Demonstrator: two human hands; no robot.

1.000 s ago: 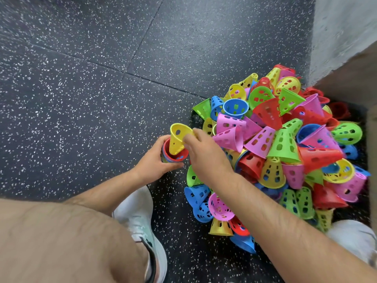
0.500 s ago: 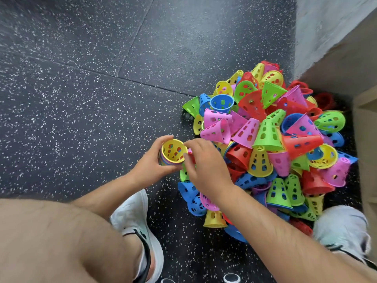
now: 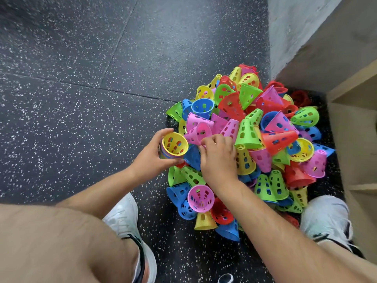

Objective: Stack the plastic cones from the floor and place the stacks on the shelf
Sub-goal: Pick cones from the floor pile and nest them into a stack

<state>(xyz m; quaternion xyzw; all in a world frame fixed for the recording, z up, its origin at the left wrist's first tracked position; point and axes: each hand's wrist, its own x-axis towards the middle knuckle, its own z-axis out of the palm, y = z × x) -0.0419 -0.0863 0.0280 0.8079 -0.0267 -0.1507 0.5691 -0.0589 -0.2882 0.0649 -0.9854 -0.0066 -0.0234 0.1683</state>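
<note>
Left-hand grip (image 3: 152, 158): fingers wrapped round a short nested stack topped by a yellow perforated plastic cone (image 3: 175, 146), mouth up. Right-hand grip (image 3: 219, 158): fingertips pinch the rim of a pink perforated plastic cone (image 3: 199, 132) at 3 o'clock of the stack. Cones look light, stiff and slick, so grasp at the rim. The multicoloured cone pile (image 3: 247, 131) on the floor crowds it, with the pale wooden shelf (image 3: 357, 129) beyond at 3 o'clock.

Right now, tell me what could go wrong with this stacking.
1. The right hand is at the pink cone, which leans among others in the pile; pulling it may send neighbours rolling.
2. The left hand holds the stack tilted; its yellow cone could slip out.
3. Green cones lie beside the right shoe; a step might crush them.
</note>
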